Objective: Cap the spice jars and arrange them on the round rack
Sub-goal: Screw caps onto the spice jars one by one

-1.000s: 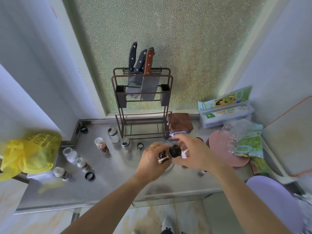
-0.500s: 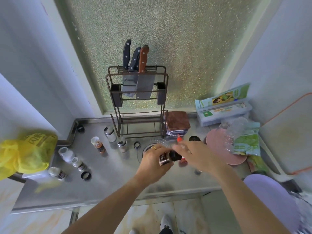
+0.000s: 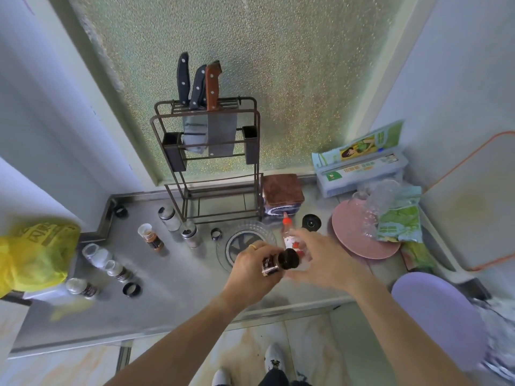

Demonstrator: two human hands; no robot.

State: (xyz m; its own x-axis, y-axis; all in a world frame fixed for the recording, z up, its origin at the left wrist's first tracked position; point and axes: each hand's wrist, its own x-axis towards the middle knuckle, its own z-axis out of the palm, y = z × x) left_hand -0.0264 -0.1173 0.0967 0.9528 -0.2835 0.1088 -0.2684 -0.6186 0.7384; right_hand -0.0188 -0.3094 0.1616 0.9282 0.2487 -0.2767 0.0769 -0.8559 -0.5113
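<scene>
Our left hand (image 3: 250, 267) grips a dark-capped spice jar (image 3: 278, 263) above the counter's (image 3: 172, 302) front edge, hiding its label; our right hand (image 3: 320, 260), fingers relaxed, covers part of the round rack (image 3: 237, 240). The yellow bag's (image 3: 33, 252) print is unreadable.

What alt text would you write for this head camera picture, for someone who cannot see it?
Seen from above, a person's left hand grips a small spice jar with a black cap, while the right hand hovers beside the cap. More jars, such as one with an open top, stand on the steel counter near a round rack and a knife stand.
</scene>
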